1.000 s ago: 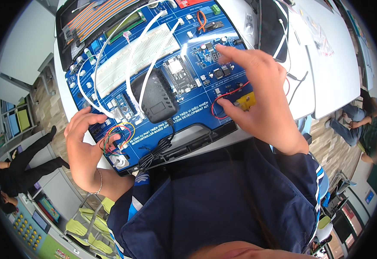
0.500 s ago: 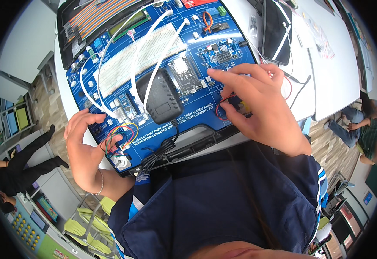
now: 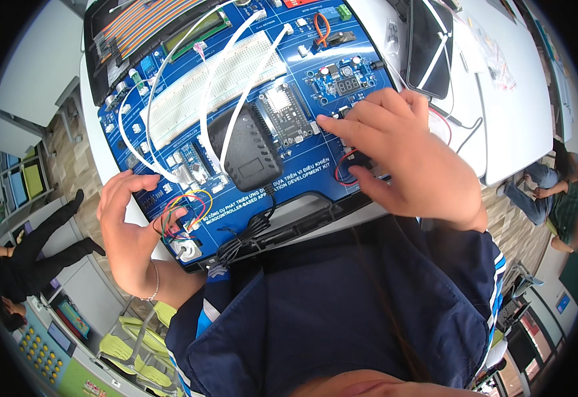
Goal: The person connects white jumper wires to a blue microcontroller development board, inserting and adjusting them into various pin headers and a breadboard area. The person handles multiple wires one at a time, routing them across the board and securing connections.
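Note:
A blue microcontroller kit board point(image 3: 302, 169) lies in a black case tilted in front of me. My left hand point(image 3: 127, 228) is at the board's near left corner, fingers apart, beside a bundle of coloured wires point(image 3: 200, 202) and a small motor point(image 3: 186, 250). My right hand point(image 3: 401, 155) hovers over the right side, index finger stretched toward a white connector by the black microcontroller module point(image 3: 286, 116). Beneath that hand, a red and black wire pair point(image 3: 344, 172) loops out, partly hidden. Between my hands, a black power adapter point(image 3: 246, 149) rests on the board, its cord bundled below.
White cables point(image 3: 243, 92) arch over the white breadboard point(image 3: 213, 86). Orange ribbon cable point(image 3: 137, 33) fills the case lid. A dark phone or tablet point(image 3: 428, 49) lies on the white table point(image 3: 510, 139) at the right. Other people point(image 3: 557, 198) sit to either side; green chairs point(image 3: 120, 347) stand lower left.
My right hand has shifted slightly right and down, its index finger moving from beside the display module to near the white connector. My left hand stays nearly still.

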`<act>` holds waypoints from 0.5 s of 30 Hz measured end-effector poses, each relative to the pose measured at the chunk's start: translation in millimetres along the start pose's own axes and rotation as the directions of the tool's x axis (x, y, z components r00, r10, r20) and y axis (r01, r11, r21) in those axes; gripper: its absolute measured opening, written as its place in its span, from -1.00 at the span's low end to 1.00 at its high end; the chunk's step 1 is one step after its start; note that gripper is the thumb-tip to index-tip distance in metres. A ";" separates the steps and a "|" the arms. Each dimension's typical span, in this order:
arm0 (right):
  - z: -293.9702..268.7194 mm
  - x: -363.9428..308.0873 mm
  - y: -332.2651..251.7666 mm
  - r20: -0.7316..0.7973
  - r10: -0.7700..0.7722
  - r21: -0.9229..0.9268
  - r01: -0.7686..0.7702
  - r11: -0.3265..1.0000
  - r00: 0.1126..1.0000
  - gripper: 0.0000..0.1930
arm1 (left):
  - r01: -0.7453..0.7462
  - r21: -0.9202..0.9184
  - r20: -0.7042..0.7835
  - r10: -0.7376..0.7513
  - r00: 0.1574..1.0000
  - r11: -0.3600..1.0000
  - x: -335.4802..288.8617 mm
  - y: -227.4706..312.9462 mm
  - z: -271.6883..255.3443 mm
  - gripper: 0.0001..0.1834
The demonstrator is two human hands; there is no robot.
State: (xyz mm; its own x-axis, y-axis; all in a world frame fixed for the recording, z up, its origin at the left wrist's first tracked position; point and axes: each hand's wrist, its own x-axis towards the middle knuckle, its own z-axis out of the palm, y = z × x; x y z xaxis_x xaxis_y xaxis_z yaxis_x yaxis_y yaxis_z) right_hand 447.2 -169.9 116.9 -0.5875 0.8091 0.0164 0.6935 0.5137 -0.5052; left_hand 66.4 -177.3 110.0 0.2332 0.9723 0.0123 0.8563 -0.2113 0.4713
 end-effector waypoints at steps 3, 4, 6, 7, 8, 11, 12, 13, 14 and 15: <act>-7.7 7.1 14.0 0.007 -0.043 0.076 0.042 0.996 0.999 -0.45 | -0.006 -0.022 -0.004 0.006 1.000 1.000 1.1 -1.8 1.0 -0.37; -9.8 9.2 18.8 -0.003 -0.061 0.094 0.061 0.994 0.998 -0.48 | -0.008 -0.027 -0.006 0.008 1.000 1.000 1.4 -2.3 1.3 -0.36; -15.7 11.6 27.3 -0.109 -0.076 0.038 0.080 0.996 0.991 -0.53 | 0.089 -0.032 0.051 -0.087 0.995 0.996 0.6 -2.9 0.0 -0.31; -18.6 12.9 33.0 -0.162 -0.086 0.009 0.089 0.996 0.983 -0.56 | 0.138 -0.032 0.079 -0.135 0.988 0.990 -0.5 -3.7 -0.7 -0.29; -22.5 14.1 41.8 -0.229 -0.116 -0.021 0.114 0.993 0.966 -0.57 | 0.106 -0.025 0.047 -0.105 0.993 0.994 0.0 -5.9 0.2 -0.26; -34.1 16.0 68.3 -0.451 -0.205 -0.143 0.156 0.977 0.869 -0.60 | 0.038 0.021 -0.015 -0.037 0.999 0.999 2.9 -16.1 2.6 0.03; -36.9 10.3 68.2 -0.464 0.007 0.036 0.011 0.999 0.886 -0.58 | 0.015 0.030 -0.060 -0.013 0.998 0.999 4.1 -16.4 3.8 0.11; -41.4 5.0 63.4 -0.522 0.041 -0.029 -0.066 0.997 0.852 -0.59 | -0.008 0.040 -0.105 0.012 0.994 0.999 7.0 -15.3 5.3 0.19; -42.3 4.7 66.5 -0.604 0.024 -0.107 -0.111 0.988 0.797 -0.59 | -0.029 0.054 -0.153 0.037 0.988 0.998 9.8 -11.8 6.7 0.27; -43.4 4.5 69.4 -0.680 0.007 -0.173 -0.169 0.970 0.733 -0.59 | 0.028 0.042 -0.094 -0.024 0.995 0.999 9.5 -18.9 6.4 0.48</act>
State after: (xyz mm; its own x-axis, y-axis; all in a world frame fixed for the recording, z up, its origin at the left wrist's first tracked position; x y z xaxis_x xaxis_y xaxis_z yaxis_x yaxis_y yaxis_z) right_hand 510.8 -118.3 119.4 -0.1424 0.7906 0.5955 0.8443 0.4111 -0.3439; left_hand 55.4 -164.7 95.6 0.1684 0.9821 0.0839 0.8808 -0.1882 0.4344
